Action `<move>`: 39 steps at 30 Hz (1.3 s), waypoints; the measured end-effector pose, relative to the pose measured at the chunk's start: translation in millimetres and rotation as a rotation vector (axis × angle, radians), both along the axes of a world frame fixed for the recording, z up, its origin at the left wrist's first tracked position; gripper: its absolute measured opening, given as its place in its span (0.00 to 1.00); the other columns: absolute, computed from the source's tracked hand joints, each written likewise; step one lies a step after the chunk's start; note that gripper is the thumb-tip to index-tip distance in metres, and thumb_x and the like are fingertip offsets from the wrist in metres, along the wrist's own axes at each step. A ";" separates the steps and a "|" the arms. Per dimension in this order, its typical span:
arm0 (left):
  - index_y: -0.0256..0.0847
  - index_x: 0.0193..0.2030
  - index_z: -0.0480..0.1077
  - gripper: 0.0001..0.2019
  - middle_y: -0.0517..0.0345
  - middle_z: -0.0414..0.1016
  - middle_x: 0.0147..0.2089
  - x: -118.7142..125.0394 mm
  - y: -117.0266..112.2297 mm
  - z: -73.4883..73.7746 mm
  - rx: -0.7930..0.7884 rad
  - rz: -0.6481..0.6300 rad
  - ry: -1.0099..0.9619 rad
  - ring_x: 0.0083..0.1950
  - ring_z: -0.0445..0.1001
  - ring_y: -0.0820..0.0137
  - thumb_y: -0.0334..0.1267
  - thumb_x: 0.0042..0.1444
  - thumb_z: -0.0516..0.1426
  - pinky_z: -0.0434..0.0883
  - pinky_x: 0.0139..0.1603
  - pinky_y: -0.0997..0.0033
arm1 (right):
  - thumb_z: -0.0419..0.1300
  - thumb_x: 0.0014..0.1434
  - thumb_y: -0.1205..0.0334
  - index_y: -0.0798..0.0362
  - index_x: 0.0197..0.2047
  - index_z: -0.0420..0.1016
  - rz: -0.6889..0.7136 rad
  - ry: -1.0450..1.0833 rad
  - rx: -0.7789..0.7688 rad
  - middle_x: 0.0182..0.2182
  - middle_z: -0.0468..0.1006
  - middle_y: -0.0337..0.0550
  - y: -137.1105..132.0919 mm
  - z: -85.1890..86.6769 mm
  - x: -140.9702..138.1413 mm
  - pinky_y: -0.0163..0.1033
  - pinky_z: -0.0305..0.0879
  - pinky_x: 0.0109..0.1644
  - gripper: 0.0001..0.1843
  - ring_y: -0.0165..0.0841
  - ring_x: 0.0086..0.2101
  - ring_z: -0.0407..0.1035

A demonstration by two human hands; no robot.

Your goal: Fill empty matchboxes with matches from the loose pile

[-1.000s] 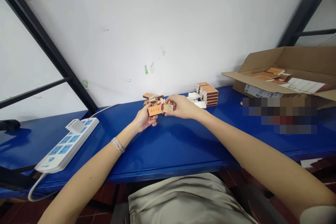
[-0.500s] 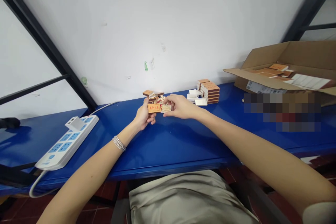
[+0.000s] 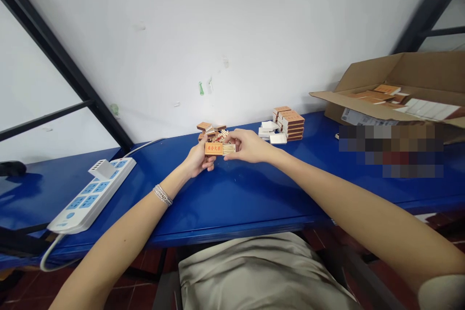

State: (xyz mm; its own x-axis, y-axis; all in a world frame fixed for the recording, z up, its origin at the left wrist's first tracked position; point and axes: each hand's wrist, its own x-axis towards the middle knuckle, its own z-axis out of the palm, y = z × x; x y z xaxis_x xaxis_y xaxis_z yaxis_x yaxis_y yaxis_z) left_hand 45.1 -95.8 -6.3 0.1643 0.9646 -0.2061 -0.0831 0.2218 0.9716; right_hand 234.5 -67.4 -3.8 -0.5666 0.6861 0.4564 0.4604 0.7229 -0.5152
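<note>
My left hand [image 3: 198, 157] grips an orange matchbox sleeve [image 3: 214, 148] with its printed face turned toward me. Out of the sleeve's right end sticks a white matchbox tray [image 3: 229, 148] full of matches. The fingers of my right hand [image 3: 247, 146] are closed on that tray's outer end. Just behind the hands lies a heap of loose matches [image 3: 224, 135], partly hidden by them. Beside the heap are several matchbox sleeves [image 3: 205, 127].
Right of my hands stand stacked matchboxes [image 3: 293, 126], with white trays [image 3: 278, 139] in front. An open cardboard carton [image 3: 363, 106] at the right holds more matchboxes. A power strip [image 3: 92, 198] lies at the left of the blue table [image 3: 232, 203]. The wall bounds the back.
The matchbox in my hands has levelled slightly, and its tray sits a little further inside the sleeve. Both hands keep their grip; the view has shifted slightly.
</note>
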 end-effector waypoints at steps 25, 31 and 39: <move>0.34 0.44 0.72 0.33 0.46 0.76 0.30 4.8 4.8 -10.6 0.218 0.072 -0.080 0.25 0.72 0.69 0.64 0.58 0.44 0.70 0.25 0.70 | 0.63 0.52 0.67 0.41 0.66 0.48 0.322 0.284 -0.169 0.65 0.52 0.49 -18.2 -16.5 -15.2 0.47 0.70 0.56 0.43 0.39 0.55 0.66; 0.35 0.43 0.72 0.32 0.52 0.74 0.27 8.5 5.7 -7.5 0.273 0.049 -0.097 0.21 0.68 0.74 0.65 0.56 0.46 0.67 0.23 0.75 | 0.66 0.48 0.65 0.44 0.68 0.45 0.217 0.193 -0.068 0.62 0.57 0.53 -16.7 -8.4 -11.9 0.53 0.65 0.58 0.49 0.45 0.58 0.62; 0.35 0.42 0.72 0.33 0.52 0.74 0.26 4.6 9.1 -13.6 0.246 0.115 0.037 0.23 0.70 0.72 0.65 0.58 0.44 0.67 0.22 0.74 | 0.63 0.55 0.53 0.50 0.44 0.68 0.261 0.507 -0.256 0.40 0.73 0.45 -85.1 39.5 14.8 0.49 0.69 0.51 0.16 0.38 0.43 0.72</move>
State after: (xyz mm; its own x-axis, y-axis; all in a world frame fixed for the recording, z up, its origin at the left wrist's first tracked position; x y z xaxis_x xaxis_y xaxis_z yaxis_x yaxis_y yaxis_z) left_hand 49.7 -86.7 -19.9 0.0480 0.9983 0.0331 -0.0575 -0.0304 0.9979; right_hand 249.3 -152.5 35.7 -0.4857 0.6778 0.5520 -0.0620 0.6032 -0.7951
